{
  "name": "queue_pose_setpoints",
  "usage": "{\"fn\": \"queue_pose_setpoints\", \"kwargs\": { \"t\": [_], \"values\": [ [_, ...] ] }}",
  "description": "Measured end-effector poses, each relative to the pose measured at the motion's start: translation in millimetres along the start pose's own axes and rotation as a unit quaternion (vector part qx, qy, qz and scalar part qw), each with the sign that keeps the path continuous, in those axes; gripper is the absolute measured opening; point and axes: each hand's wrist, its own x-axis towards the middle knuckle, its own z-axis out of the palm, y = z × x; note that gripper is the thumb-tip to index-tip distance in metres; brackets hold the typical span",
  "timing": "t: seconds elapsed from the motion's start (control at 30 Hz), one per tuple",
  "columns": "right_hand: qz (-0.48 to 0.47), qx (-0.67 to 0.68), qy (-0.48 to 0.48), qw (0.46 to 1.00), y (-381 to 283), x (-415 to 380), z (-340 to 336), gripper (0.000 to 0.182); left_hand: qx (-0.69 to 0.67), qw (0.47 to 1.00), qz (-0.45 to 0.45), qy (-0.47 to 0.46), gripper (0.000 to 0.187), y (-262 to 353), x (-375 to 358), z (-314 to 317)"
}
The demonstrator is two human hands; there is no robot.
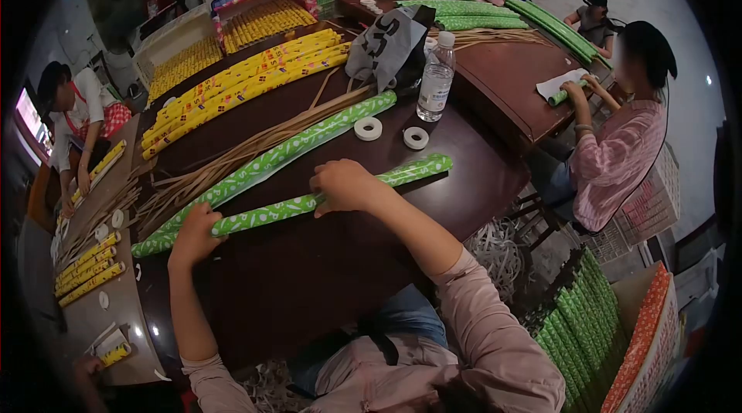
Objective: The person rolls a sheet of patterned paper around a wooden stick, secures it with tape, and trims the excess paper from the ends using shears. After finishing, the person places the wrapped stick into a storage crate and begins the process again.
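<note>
A green roll of patterned wrapping paper point(267, 214) lies slantwise across the dark table in front of me. My left hand point(196, 237) is closed round its left end. Farther along, my right hand point(346, 187) curls over the middle of the same roll, and its right end point(421, 169) sticks out beyond. Just behind lies a longer green wrapping paper roll point(290, 144), passing behind my left hand. Two white rolls of tape, one point(368, 129) nearer that long roll and one point(416, 138) to its right, lie flat on the table.
Brown paper strips point(232, 152), yellow rolls point(243, 88), a grey plastic bag point(386, 46) and a water bottle point(437, 81) lie or stand farther back. People work at the left and at the right table point(502, 92). A box of green rolls point(583, 328) stands low right.
</note>
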Motion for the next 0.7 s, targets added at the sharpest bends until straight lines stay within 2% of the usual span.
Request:
{"fn": "queue_pose_setpoints", "kwargs": {
  "t": [0.1,0.17,0.2,0.27,0.3,0.33,0.37,0.4,0.43,0.47,0.53,0.57,0.6,0.67,0.7],
  "values": [
    [-0.031,-0.035,0.028,0.999,-15,-19,-1,0.041,-0.047,0.997,-0.054,-0.026,0.039,17,-16,-24],
    [-0.119,-0.024,0.078,0.990,-19,-39,2,0.036,-0.108,0.994,0.004,-0.003,0.040,28,-34,-39],
    [-0.137,-0.019,0.073,0.988,-25,-49,1,0.036,-0.105,0.994,-0.009,-0.002,0.040,34,-44,-48],
    [-0.170,0.003,0.065,0.983,-38,-71,0,0.036,-0.176,0.980,0.033,-0.086,0.041,45,-61,-62],
    [-0.184,0.019,0.062,0.981,-45,-80,0,0.037,-0.183,0.975,0.077,-0.096,0.043,45,-69,-64],
    [-0.198,0.047,0.042,0.978,-51,-90,-2,0.044,-0.186,0.976,0.062,-0.097,0.043,47,-74,-67],
    [-0.210,0.054,0.035,0.976,-58,-97,-10,0.044,-0.214,0.960,0.089,-0.157,0.043,50,-76,-72],
    [-0.193,0.083,-0.054,0.976,-65,-104,-20,0.045,-0.242,0.939,0.116,-0.214,0.043,52,-78,-76],
    [-0.175,0.107,-0.143,0.968,-71,-108,-27,0.047,-0.231,0.934,0.152,-0.226,0.041,50,-80,-76],
    [-0.187,0.110,-0.148,0.965,-74,-111,-31,0.047,-0.235,0.935,0.138,-0.225,0.041,53,-80,-81],
    [-0.115,0.183,-0.195,0.957,-78,-115,-39,0.048,-0.206,0.939,0.116,-0.250,0.043,67,-81,-92],
    [-0.103,0.169,-0.165,0.966,-78,-117,-45,0.047,-0.173,0.960,0.130,-0.177,0.048,66,-87,-85],
    [-0.082,0.166,-0.138,0.973,-74,-119,-44,0.046,-0.104,0.988,0.109,-0.035,0.050,77,-91,-86],
    [-0.017,0.177,-0.071,0.981,-74,-118,-47,0.043,0.024,0.973,0.062,0.223,0.053,107,-91,-93],
    [0.000,0.228,-0.020,0.973,-73,-114,-45,0.041,-0.056,0.954,0.067,0.288,0.052,118,-93,-92]
  ]
}}
